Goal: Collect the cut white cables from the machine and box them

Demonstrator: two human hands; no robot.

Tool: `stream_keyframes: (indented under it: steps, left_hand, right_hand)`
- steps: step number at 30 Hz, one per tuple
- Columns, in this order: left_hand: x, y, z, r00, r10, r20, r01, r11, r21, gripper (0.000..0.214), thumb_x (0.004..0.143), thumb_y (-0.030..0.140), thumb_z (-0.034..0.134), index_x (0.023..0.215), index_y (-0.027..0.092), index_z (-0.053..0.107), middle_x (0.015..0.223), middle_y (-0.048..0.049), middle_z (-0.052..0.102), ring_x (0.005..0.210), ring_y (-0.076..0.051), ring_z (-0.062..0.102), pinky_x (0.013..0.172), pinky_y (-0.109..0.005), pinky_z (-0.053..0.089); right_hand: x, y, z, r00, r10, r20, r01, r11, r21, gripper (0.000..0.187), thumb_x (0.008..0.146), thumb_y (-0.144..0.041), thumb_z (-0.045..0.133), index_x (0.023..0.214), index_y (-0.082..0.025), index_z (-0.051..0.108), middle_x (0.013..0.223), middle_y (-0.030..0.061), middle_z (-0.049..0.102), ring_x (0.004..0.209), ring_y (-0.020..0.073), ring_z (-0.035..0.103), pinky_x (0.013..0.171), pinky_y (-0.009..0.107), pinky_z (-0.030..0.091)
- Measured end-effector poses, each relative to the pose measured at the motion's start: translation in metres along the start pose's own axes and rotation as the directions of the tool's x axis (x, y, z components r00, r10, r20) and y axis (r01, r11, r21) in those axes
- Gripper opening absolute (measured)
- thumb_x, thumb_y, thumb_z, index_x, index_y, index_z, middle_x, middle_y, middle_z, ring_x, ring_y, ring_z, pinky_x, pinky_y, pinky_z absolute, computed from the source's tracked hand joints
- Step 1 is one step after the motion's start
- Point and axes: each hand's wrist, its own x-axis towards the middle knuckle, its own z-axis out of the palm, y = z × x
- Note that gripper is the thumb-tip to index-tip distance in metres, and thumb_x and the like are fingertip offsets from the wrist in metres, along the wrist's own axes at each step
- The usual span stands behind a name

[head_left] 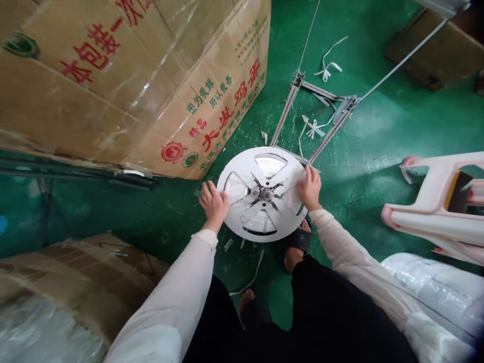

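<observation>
A white plastic reel (266, 194) with a metal centre hub and several wedge-shaped windows stands nearly flat-on before me, above the green floor. My left hand (214, 204) grips its lower left rim. My right hand (310, 189) holds its upper right rim, fingers over the edge. Behind the reel lies a grey metal frame (313, 116) with thin rods running up and away. White strip scraps (313, 127) lie tangled on the frame, and another loose white strip (251, 275) lies below the reel. My feet in dark sandals show beneath it.
A large cardboard carton (151, 85) with red and green Chinese print fills the upper left. Another carton (79, 272) sits at lower left. A pink plastic stool (434, 206) lies on its side at right, above a plastic-wrapped bundle (431, 287). Another brown box (431, 50) sits at upper right.
</observation>
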Motion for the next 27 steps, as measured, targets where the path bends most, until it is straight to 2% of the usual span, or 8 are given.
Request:
stream_keyframes:
  steps: [1, 3, 5, 7, 12, 17, 22, 27]
  left_hand:
    - [-0.004, 0.005, -0.006, 0.986, 0.157, 0.049, -0.16, 0.985, 0.068, 0.066, 0.094, 0.038, 0.043, 0.152, 0.008, 0.034, 0.162, -0.023, 0.025, 0.151, -0.037, 0.018, 0.122, -0.06, 0.012]
    - [-0.009, 0.014, -0.014, 0.874, 0.437, 0.212, -0.47, 0.872, 0.139, 0.061, 0.097, 0.036, 0.038, 0.153, 0.012, 0.036, 0.164, -0.0151, 0.025, 0.154, -0.031, 0.01, 0.125, -0.056, 0.003]
    - [-0.011, 0.023, -0.014, 0.761, 0.551, 0.342, -0.619, 0.774, 0.132, 0.056, 0.099, 0.034, 0.035, 0.151, 0.016, 0.04, 0.162, -0.0107, 0.03, 0.154, -0.027, 0.012, 0.126, -0.052, 0.001]
    - [-0.011, 0.029, -0.008, 0.72, 0.56, 0.411, -0.655, 0.744, 0.135, 0.055, 0.099, 0.032, 0.034, 0.152, 0.017, 0.04, 0.163, -0.01, 0.028, 0.154, -0.026, 0.013, 0.126, -0.052, 0.0]
    - [-0.012, 0.031, -0.001, 0.731, 0.521, 0.441, -0.634, 0.757, 0.158, 0.06, 0.097, 0.027, 0.038, 0.155, 0.017, 0.033, 0.165, -0.0117, 0.02, 0.154, -0.028, 0.011, 0.125, -0.054, 0.003]
    - [-0.011, 0.039, -0.007, 0.703, 0.525, 0.48, -0.666, 0.722, 0.188, 0.059, 0.095, 0.027, 0.04, 0.152, 0.013, 0.039, 0.163, -0.0149, 0.024, 0.153, -0.032, 0.017, 0.124, -0.059, 0.007]
    - [-0.001, 0.056, -0.011, 0.707, 0.497, 0.504, -0.666, 0.707, 0.238, 0.056, 0.096, 0.027, 0.039, 0.15, 0.014, 0.041, 0.163, -0.0152, 0.026, 0.152, -0.032, 0.019, 0.121, -0.065, 0.008]
    - [0.002, 0.069, -0.018, 0.694, 0.47, 0.545, -0.675, 0.688, 0.266, 0.057, 0.092, 0.026, 0.05, 0.146, 0.011, 0.046, 0.159, -0.02, 0.033, 0.148, -0.035, 0.027, 0.12, -0.063, 0.013]
  right_hand:
    - [-0.006, -0.011, -0.003, 0.998, -0.064, 0.024, 0.065, 0.998, -0.013, 0.062, 0.097, -0.039, 0.042, 0.152, -0.012, 0.035, 0.155, 0.0196, 0.038, 0.145, 0.0326, 0.03, 0.115, 0.055, 0.029]
    - [-0.02, -0.03, -0.004, 0.972, -0.194, 0.13, 0.198, 0.98, -0.022, 0.063, 0.097, -0.037, 0.041, 0.154, -0.012, 0.032, 0.16, 0.0172, 0.032, 0.151, 0.0319, 0.019, 0.12, 0.058, 0.017]
    - [-0.033, -0.045, -0.002, 0.939, -0.252, 0.233, 0.265, 0.964, -0.025, 0.061, 0.099, -0.033, 0.036, 0.156, -0.012, 0.029, 0.162, 0.0157, 0.027, 0.153, 0.0315, 0.013, 0.12, 0.061, 0.009]
    - [-0.041, -0.053, 0.002, 0.924, -0.251, 0.288, 0.27, 0.962, -0.03, 0.061, 0.1, -0.031, 0.033, 0.157, -0.011, 0.025, 0.163, 0.0152, 0.023, 0.154, 0.0314, 0.011, 0.12, 0.062, 0.005]
    - [-0.047, -0.055, 0.004, 0.922, -0.238, 0.305, 0.258, 0.966, -0.027, 0.061, 0.102, -0.032, 0.03, 0.158, -0.01, 0.024, 0.163, 0.0162, 0.021, 0.154, 0.0315, 0.01, 0.121, 0.064, 0.004]
    - [-0.046, -0.053, 0.003, 0.917, -0.25, 0.311, 0.279, 0.959, -0.052, 0.061, 0.101, -0.03, 0.031, 0.157, -0.007, 0.024, 0.163, 0.0181, 0.02, 0.153, 0.0336, 0.012, 0.119, 0.066, 0.006]
    - [-0.036, -0.051, 0.001, 0.902, -0.254, 0.349, 0.305, 0.947, -0.098, 0.063, 0.099, -0.029, 0.031, 0.156, -0.005, 0.024, 0.163, 0.0188, 0.018, 0.154, 0.0324, 0.01, 0.119, 0.065, 0.008]
    - [-0.035, -0.053, -0.003, 0.907, -0.243, 0.344, 0.291, 0.952, -0.095, 0.061, 0.099, -0.03, 0.031, 0.156, -0.006, 0.027, 0.163, 0.0182, 0.021, 0.153, 0.0313, 0.014, 0.118, 0.065, 0.01]
